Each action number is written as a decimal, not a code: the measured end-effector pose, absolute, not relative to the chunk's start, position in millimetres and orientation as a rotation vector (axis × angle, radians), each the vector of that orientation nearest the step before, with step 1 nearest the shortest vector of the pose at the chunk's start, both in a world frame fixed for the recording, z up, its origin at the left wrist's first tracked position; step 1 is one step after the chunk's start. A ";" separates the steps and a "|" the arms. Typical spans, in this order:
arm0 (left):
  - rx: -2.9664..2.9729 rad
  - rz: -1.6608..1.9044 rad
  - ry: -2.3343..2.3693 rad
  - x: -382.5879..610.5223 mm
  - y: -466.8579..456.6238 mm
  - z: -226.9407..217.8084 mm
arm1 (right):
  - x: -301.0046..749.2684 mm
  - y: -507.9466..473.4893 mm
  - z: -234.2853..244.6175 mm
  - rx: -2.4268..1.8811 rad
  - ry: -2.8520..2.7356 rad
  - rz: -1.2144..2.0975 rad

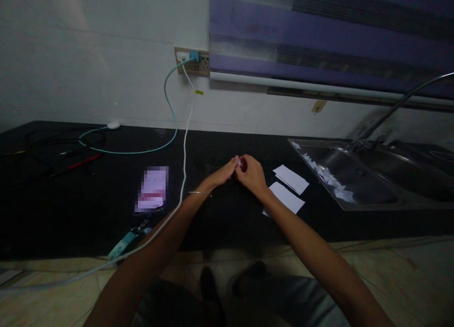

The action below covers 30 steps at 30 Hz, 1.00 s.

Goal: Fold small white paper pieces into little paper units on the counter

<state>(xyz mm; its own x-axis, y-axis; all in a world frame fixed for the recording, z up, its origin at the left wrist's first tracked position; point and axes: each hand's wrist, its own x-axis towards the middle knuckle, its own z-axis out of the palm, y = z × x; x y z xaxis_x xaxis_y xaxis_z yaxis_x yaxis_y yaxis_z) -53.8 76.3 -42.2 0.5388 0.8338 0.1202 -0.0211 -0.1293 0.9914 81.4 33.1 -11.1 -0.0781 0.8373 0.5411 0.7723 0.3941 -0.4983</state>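
Over the black countertop (213, 228), my left hand (224, 172) and my right hand (252, 172) meet at the fingertips. Both are closed on a small piece of white paper (240, 163), most of which the fingers hide. To the right of my right hand lie two lots of white paper: a flat sheet (285, 199) close to my wrist, partly behind my forearm, and some narrower sheets (291, 179) just behind it.
A phone with a blurred screen (152, 187) and a teal strap (122, 244) lie left. A white cable (185, 161) crosses my left forearm. Small folded paper pieces (328, 176) line the rim of the steel sink (340, 207) at right. A red pen-like object (84, 161) lies far left.
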 end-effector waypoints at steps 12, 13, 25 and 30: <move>1.630 0.844 0.808 -53.2 67.7 -29.4 | 87.2 43.6 -19.7 -1.337 -1.698 0.264; 1.628 0.836 0.813 -52.6 68.9 -30.1 | 87.7 44.9 -20.5 -1.320 -1.694 0.279; 1.546 0.837 0.860 -45.9 73.5 -28.8 | 90.7 48.0 -19.8 -1.291 -1.760 0.130; 1.596 0.762 0.798 -52.3 78.0 -26.0 | 95.1 48.2 -18.0 -1.220 -1.763 0.126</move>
<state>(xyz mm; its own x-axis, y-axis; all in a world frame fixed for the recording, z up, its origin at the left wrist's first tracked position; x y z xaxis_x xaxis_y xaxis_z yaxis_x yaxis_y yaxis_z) -52.3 78.0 -26.0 0.5597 0.8268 0.0561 0.0944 -0.1308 0.9869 95.1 48.2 -18.0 -0.0465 0.7697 0.6367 0.6716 0.4960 -0.5504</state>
